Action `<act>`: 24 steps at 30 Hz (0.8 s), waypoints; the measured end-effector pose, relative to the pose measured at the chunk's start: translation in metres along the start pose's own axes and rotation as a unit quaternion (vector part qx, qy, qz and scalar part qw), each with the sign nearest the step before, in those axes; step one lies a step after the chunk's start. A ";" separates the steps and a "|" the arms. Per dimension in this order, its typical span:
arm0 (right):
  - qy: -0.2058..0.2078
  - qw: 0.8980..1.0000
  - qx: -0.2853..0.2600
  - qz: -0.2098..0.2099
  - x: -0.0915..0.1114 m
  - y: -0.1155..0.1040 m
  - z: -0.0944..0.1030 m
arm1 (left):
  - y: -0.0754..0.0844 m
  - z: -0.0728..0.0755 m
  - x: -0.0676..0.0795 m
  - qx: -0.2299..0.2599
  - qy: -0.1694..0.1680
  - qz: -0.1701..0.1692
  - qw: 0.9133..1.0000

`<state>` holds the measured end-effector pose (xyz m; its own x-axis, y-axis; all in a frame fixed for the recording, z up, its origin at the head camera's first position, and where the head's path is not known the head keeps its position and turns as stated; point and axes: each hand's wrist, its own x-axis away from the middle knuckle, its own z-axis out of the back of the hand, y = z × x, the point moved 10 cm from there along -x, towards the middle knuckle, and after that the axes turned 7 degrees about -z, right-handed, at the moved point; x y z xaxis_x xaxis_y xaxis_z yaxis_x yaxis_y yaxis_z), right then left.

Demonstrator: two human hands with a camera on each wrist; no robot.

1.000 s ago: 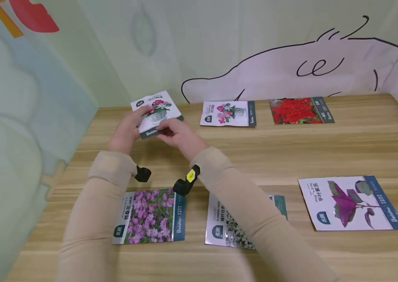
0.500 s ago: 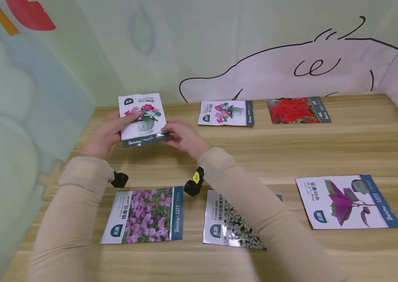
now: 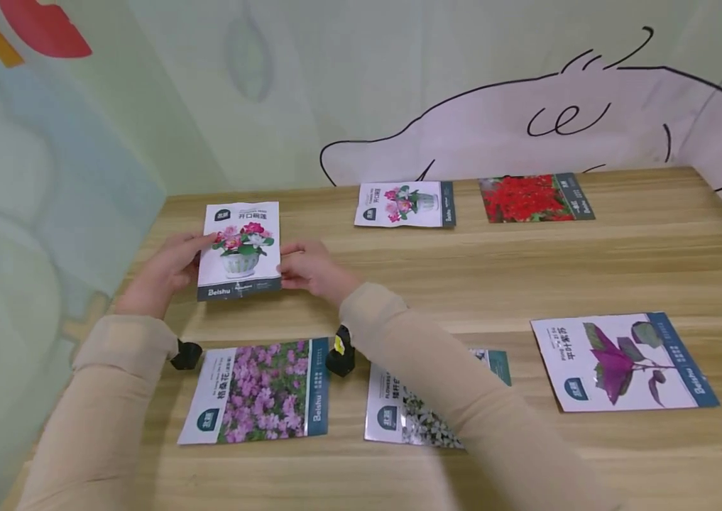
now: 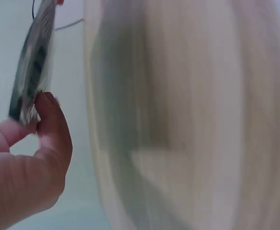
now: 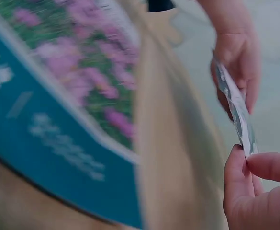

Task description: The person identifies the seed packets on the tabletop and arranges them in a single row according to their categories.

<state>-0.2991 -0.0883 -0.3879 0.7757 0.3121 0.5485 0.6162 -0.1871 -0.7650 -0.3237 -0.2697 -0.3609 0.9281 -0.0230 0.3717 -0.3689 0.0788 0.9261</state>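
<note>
Both hands hold one seed packet (image 3: 241, 245) by its side edges at the back left of the table; its front carries pink, red and white flowers in a striped pot. The left hand (image 3: 172, 268) pinches the left edge, thumb on the front face. At the lower right edge, the right hand (image 3: 314, 270) pinches it between thumb and fingers. In the left wrist view the packet (image 4: 32, 67) appears nearly edge-on, raised off the wood. Its thin silvery edge also shows in the right wrist view, between the left hand (image 5: 240, 60) and the right hand (image 5: 262, 191).
A matching potted-flower packet (image 3: 404, 204) and a red-flower packet (image 3: 529, 199) lie along the back, by the wall. Nearer are a purple-flower packet (image 3: 265, 390), a white-flower packet (image 3: 427, 426) partly under the right forearm, and a purple-leaf packet (image 3: 619, 362) at right.
The held packet has moved left and toward the person, and turned from slanted to nearly straight, its lettering upright. Both hands moved with it. The other packets keep their places on the table.
</note>
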 end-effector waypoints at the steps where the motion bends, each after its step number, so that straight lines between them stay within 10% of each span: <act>1: 0.002 1.000 0.006 0.001 0.000 0.003 -0.001 | -0.002 0.004 0.000 -0.007 0.003 -0.005 1.000; 9: -0.004 0.999 0.032 0.027 -0.005 0.016 -0.017 | -0.010 0.034 0.002 -0.194 0.027 -0.039 0.980; 24: 0.030 0.997 0.070 0.032 -0.008 0.026 -0.009 | -0.028 0.033 -0.006 -0.264 0.020 -0.030 0.964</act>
<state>-0.2883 -0.1040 -0.4090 0.8218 0.2471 0.5134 0.5437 -0.0708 -0.8363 -0.3208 -0.3042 -0.3867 0.9519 -0.0057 0.3064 -0.2475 0.5757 0.7793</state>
